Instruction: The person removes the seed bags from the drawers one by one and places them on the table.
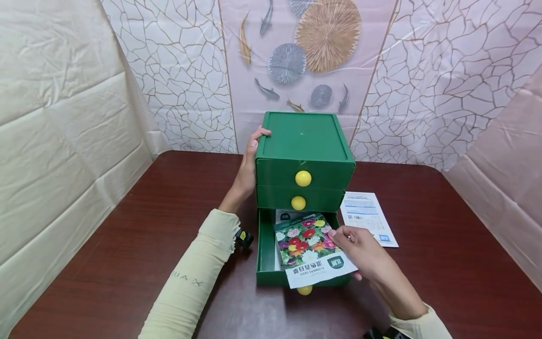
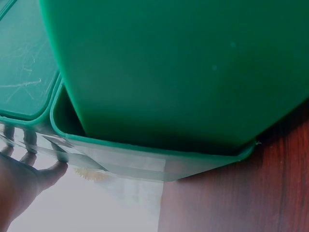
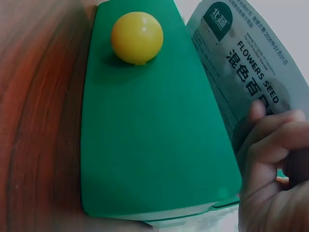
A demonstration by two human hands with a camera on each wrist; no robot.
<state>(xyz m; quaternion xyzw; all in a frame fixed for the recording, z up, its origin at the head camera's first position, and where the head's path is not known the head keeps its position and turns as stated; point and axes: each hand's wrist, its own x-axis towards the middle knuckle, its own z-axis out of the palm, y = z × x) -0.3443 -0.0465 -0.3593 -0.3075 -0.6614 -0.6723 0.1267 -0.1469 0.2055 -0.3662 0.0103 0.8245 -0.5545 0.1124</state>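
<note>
A green drawer box (image 1: 302, 136) with yellow round knobs stands on the table, its bottom drawer (image 1: 267, 263) pulled out. Between thumb and fingers, my right hand (image 1: 362, 247) pinches the right edge of a flower seed packet (image 1: 309, 238), tilted over that drawer and overlapping its front. Another packet (image 1: 282, 215) shows partly beneath it; the rest is hidden. Against the box's left side rests my left hand (image 1: 247, 169), its fingertips at the top edge. Seen from the right wrist, the drawer front (image 3: 149, 130) is close beside the fingers under the packet.
To the right of the box, a white printed packet (image 1: 368, 216) lies flat on the dark red-brown table (image 1: 169, 212). Patterned cloth (image 1: 182, 61) hangs behind the table, and pale cloth walls (image 1: 55, 141) stand at both sides.
</note>
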